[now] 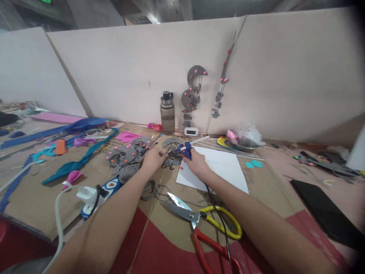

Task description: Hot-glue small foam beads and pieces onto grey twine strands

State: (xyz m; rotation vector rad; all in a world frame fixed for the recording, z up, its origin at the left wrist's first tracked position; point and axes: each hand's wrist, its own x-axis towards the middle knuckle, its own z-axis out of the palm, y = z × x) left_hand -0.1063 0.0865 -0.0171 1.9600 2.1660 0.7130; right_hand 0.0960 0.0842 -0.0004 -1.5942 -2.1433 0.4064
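A cardboard-covered worktable [42, 198] runs up to a white partition wall [128, 76]. My right hand [196, 164] grips a small blue glue gun [185, 150]; my left hand [153, 158] pinches a grey felt cutout [169, 161] at its nozzle. Beside them lies a white sheet [222, 167]. Nearer me, open yellow-and-red-handled scissors [199, 220] crowd the free space.

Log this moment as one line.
right hand: grips blue glue gun | left hand: pinches grey cutout at nozzle | scissors: lying near
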